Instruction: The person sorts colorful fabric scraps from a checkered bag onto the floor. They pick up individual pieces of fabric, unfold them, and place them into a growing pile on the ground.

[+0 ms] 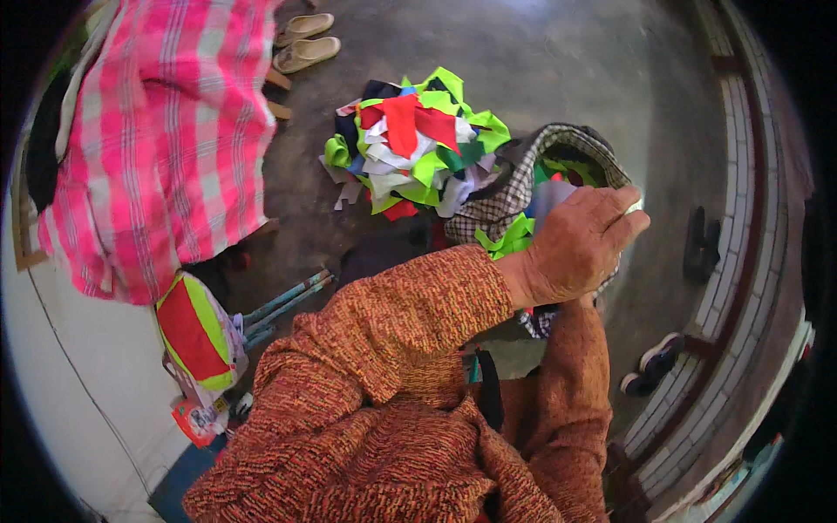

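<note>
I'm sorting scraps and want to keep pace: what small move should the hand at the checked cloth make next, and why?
Probably lower the left hand into the open mouth of the checked cloth bundle. The hand rests curled at the bundle's edge; what it grips is hidden. Green and red scraps show inside, and the scrap pile lies just beyond on the floor. The right hand is hidden behind the left.

soft, even daylight, colours sharp at centre, edges bent and perhaps slightly blurred toward the black rim.
</note>
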A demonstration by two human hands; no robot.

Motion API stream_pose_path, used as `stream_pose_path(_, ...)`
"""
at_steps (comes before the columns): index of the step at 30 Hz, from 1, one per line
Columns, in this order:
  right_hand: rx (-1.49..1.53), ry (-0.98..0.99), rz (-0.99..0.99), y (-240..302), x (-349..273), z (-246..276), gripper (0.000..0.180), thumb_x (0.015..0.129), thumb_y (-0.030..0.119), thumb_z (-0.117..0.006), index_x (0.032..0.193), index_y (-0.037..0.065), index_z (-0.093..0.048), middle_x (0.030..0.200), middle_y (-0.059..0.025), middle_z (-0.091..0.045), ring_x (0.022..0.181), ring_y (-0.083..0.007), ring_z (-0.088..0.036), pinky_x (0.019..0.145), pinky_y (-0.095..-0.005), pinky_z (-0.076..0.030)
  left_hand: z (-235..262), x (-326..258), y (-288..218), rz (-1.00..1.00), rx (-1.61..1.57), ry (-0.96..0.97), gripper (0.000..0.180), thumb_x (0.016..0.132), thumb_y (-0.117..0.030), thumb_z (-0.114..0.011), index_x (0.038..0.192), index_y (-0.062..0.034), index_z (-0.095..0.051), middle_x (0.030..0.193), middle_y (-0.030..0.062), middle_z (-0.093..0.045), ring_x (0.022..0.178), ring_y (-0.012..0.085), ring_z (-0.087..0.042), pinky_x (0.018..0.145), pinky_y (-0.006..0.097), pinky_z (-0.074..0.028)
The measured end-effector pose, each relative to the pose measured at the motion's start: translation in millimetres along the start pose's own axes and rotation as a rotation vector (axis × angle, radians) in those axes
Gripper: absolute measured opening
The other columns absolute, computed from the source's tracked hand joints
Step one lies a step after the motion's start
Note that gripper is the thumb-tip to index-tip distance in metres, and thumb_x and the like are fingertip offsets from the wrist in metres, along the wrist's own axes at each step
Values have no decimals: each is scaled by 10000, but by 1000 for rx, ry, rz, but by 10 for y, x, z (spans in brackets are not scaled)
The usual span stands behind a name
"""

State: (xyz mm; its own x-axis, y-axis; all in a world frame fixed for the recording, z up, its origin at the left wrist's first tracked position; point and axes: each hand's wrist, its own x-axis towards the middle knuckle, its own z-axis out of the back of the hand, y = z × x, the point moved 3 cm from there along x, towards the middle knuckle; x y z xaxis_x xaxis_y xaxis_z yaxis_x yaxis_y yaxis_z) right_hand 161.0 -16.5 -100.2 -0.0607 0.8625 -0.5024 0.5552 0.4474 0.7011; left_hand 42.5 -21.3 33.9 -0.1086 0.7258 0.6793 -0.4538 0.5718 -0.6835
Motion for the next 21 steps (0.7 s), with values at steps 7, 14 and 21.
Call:
stream_pose_path(7, -100, 265, 49, -491, 267, -1028, 533, 819, 91, -624, 1307, 31, -419, 1237, -118, -525, 1124, -238, -520, 955, -350, -420, 332, 211, 404, 227, 32, -128, 324, 736, 11, -576, 1056, -34, -563, 1087, 142, -562, 1010, 311, -562, 866, 383, -454)
stream_pose_path(14, -827, 107, 458, -1022, 480, -355, 466, 720, 46, -626, 1177, 41, -536, 1130, -157, -578, 1056, -330, -537, 931, -401, -412, 495, 260, 501, 490, -217, -236, 309, 862, 27, -538, 1168, 25, -495, 1074, 119, -592, 988, 150, -583, 845, 241, -464)
stream_pose_path(21, -1652, -208, 242, -602, 594, 831, 850, 581, 199, -814, 1317, 136, -394, 1419, -176, -249, 1263, -463, -273, 979, -587, -328, 444, 222, 576, 487, -233, -179, 295, 857, 26, -549, 1149, 24, -510, 1040, 114, -612, 970, 146, -600, 833, 234, -468)
